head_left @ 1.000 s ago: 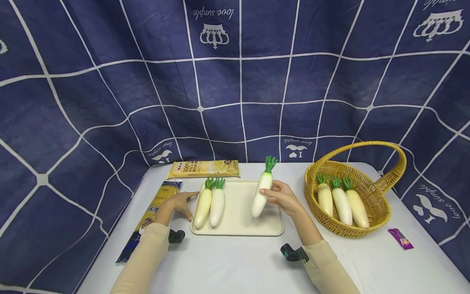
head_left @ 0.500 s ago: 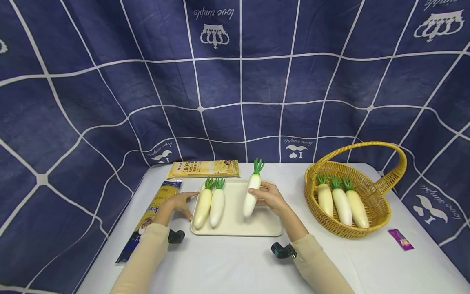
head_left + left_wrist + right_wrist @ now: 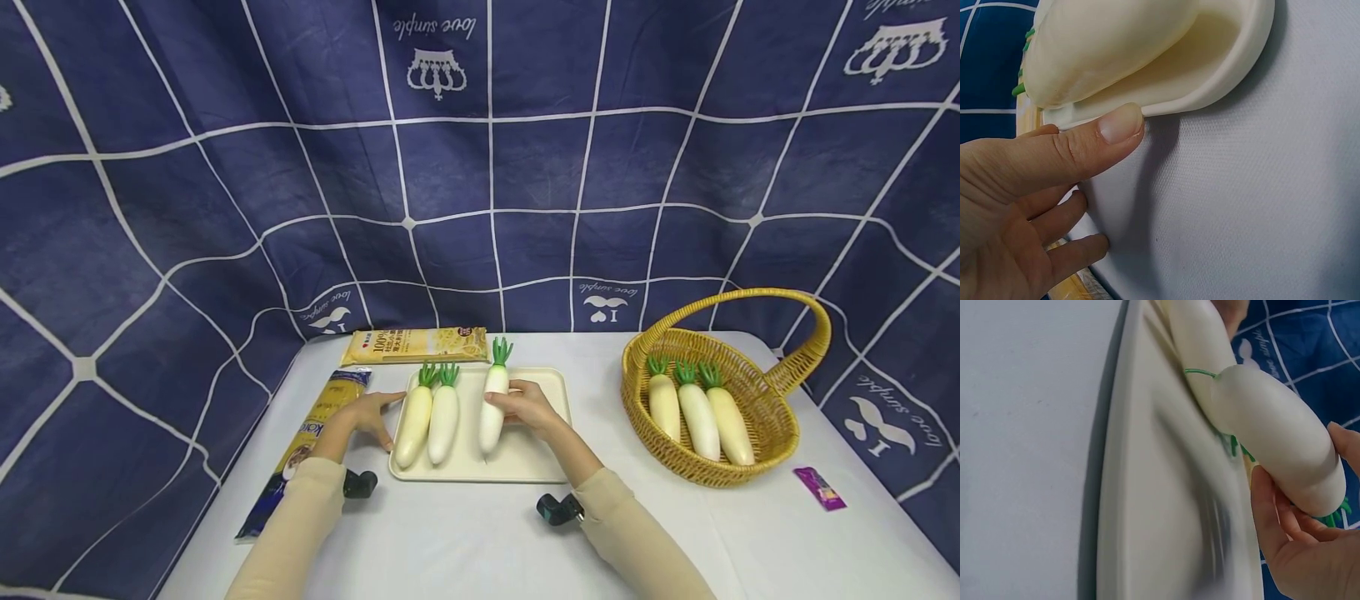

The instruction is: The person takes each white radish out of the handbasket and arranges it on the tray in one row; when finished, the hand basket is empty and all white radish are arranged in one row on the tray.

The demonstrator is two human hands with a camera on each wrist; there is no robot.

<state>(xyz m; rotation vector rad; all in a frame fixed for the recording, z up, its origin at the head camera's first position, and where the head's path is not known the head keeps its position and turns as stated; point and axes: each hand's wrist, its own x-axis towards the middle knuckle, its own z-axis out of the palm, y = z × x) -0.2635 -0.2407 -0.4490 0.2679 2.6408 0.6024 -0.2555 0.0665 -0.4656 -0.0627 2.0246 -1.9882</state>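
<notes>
Over the tray (image 3: 467, 450), the right hand (image 3: 528, 408) grips a radish (image 3: 492, 427), apparently raised; the spread left hand (image 3: 371, 415) touches the rim (image 3: 1210, 95).

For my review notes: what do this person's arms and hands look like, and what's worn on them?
The left hand and right hand are bare, with no gloves visible. Plain beige sleeves cover the forearms, stopping short of the hands. A small black device sits near each wrist.
</notes>
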